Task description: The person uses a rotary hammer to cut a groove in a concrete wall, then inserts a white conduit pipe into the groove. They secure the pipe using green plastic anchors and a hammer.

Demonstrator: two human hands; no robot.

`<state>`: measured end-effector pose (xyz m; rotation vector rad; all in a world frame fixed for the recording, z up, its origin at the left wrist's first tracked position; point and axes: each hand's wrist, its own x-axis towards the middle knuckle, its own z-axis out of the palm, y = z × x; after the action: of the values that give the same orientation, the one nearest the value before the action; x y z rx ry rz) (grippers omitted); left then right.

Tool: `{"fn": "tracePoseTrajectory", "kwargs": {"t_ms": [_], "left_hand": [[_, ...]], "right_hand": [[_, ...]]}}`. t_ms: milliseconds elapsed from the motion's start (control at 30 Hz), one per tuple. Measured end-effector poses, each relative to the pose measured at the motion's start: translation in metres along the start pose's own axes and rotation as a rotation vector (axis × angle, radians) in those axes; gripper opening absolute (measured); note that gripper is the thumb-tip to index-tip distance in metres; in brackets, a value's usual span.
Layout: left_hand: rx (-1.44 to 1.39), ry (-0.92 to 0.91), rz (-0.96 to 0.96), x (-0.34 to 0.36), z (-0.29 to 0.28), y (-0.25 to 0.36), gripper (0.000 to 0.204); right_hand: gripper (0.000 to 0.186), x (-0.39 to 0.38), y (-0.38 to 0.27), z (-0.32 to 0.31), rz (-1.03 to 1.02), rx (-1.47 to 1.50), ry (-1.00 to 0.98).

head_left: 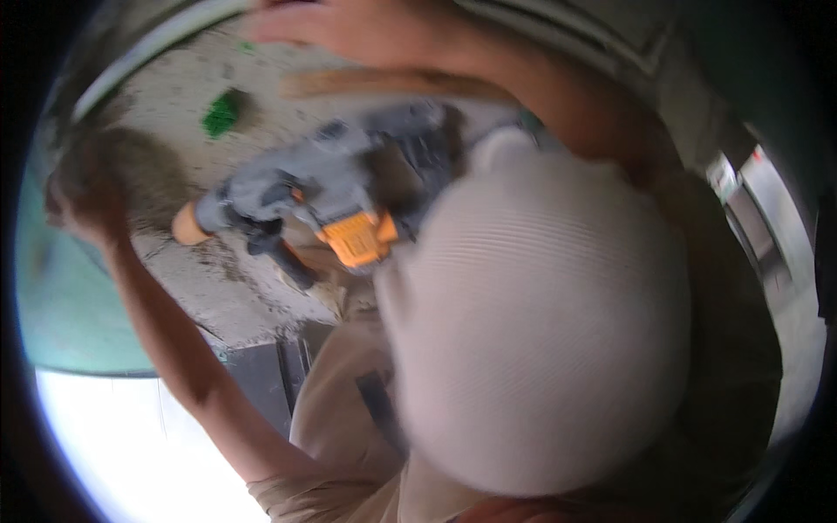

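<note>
My left hand (91, 196) is at the left beside a dark, gritty patch (153, 179) on the pale dusty surface (157, 105); its fingers are smeared and dark, so what they hold is unclear. Below and right of it lies a grey power tool (323, 170) with an orange tip (192, 222) and an orange battery-like block (356, 237). My right hand (301, 22) reaches to the top edge with fingers apart, above a long wooden piece (366, 83). A small green object (222, 113) sits between the hands.
A pale green curved surface (78, 305) borders the left side, above bright white glare. A curved rail (131, 48) runs along the top left. White ribbed cloth (532, 322) fills much of the lower middle and right. Pale frames and panels (758, 235) show at the far right.
</note>
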<state>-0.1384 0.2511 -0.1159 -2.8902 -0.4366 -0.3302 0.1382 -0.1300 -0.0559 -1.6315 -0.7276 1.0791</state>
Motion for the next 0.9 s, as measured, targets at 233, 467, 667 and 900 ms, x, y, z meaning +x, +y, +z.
{"fn": "tracePoseTrajectory", "kwargs": {"t_ms": [233, 467, 667, 900], "left_hand": [[-0.022, 0.100, 0.014, 0.008, 0.020, -0.009, 0.021], [-0.127, 0.056, -0.079, -0.011, 0.004, 0.007, 0.024], [-0.180, 0.041, -0.164, 0.013, -0.017, 0.043, 0.031], [-0.188, -0.043, -0.196, 0.012, -0.027, 0.045, 0.035]], "right_hand": [[0.020, 0.020, -0.020, 0.026, -0.017, 0.083, -0.061], [0.014, 0.017, -0.014, 0.023, -0.021, -0.049, -0.030], [0.015, 0.045, 0.004, -0.012, -0.290, -0.629, 0.196], [0.014, 0.108, -0.017, 0.004, -0.541, -0.655, -0.052]]}}
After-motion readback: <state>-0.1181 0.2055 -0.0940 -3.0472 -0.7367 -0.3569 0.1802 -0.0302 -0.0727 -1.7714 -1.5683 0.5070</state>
